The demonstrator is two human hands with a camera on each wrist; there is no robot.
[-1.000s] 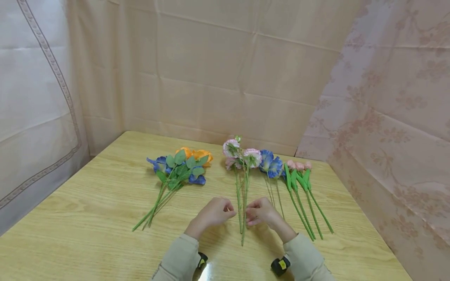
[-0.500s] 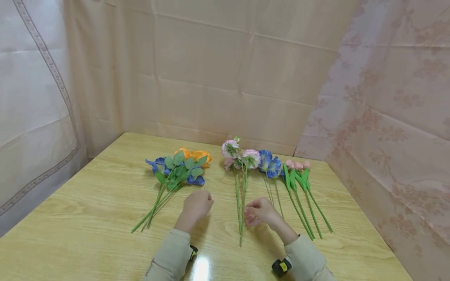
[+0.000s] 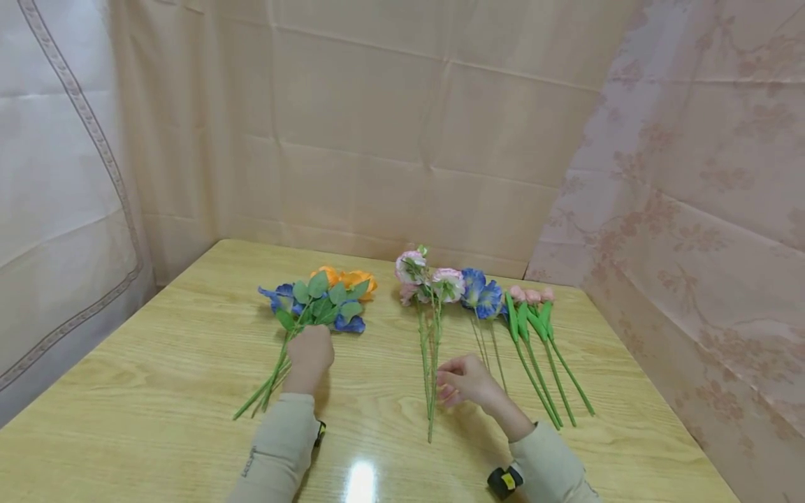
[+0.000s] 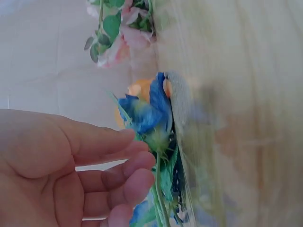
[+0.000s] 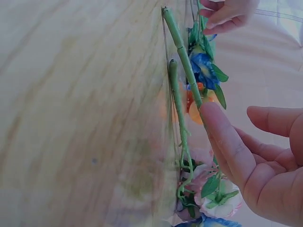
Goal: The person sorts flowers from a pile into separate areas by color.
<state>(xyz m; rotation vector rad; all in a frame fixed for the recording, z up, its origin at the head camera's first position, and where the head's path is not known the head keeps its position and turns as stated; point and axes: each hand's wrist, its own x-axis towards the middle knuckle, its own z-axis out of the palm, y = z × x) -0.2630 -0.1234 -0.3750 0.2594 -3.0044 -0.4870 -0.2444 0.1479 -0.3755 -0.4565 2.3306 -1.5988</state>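
Note:
My left hand [image 3: 309, 355] is over the stems of the left bunch, with orange flowers [image 3: 360, 285], blue flowers [image 3: 275, 298] and green leaves. In the left wrist view its loosely bent fingers [image 4: 139, 187] lie beside a blue flower [image 4: 144, 113] and its green stem [image 4: 161, 189], pinching nothing that I can see. My right hand [image 3: 468, 381] is beside the stems of the pink-and-white flowers [image 3: 448, 284]. In the right wrist view the index fingertip [image 5: 210, 113] is against or just in front of a green stem [image 5: 182, 54], and the thumb stands apart.
To the right lie blue flowers [image 3: 483, 297] on thin stems and a row of several pink tulips [image 3: 533, 296] with green leaves. All rest on a wooden table [image 3: 157, 391]. A beige cloth [image 3: 377, 126] hangs behind it, and a patterned cloth [image 3: 704, 230] at the right.
My left hand has moved left, from beside the pink-and-white flowers' stems to the stems of the orange and blue bunch. The right hand has stayed almost where it was. The flowers lie as before.

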